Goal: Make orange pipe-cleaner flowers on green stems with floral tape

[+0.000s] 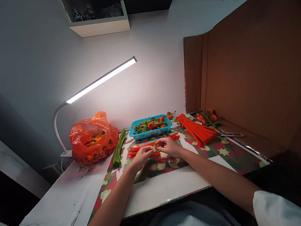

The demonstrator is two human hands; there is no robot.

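Both hands meet above the patterned table cover. A small orange pipe-cleaner flower (157, 154) with a short green stem hangs head down between them. My left hand (143, 156) pinches it from the left, and my right hand (169, 147) is closed at the green part from the right. The exact fingertip contact is too small to make out. Just behind the hands lie loose orange pipe cleaners (134, 150). Farther back is a blue basket (148, 135) with orange and green pieces in it.
At left are a bundle of green pipe cleaners (119, 148), an orange plastic bag (95, 150) and a lit lamp (102, 80). To the right lie a bundle of orange pipe cleaners (198, 129), finished flowers (206, 117) and scissors (232, 134) beside a cardboard wall (255, 74).
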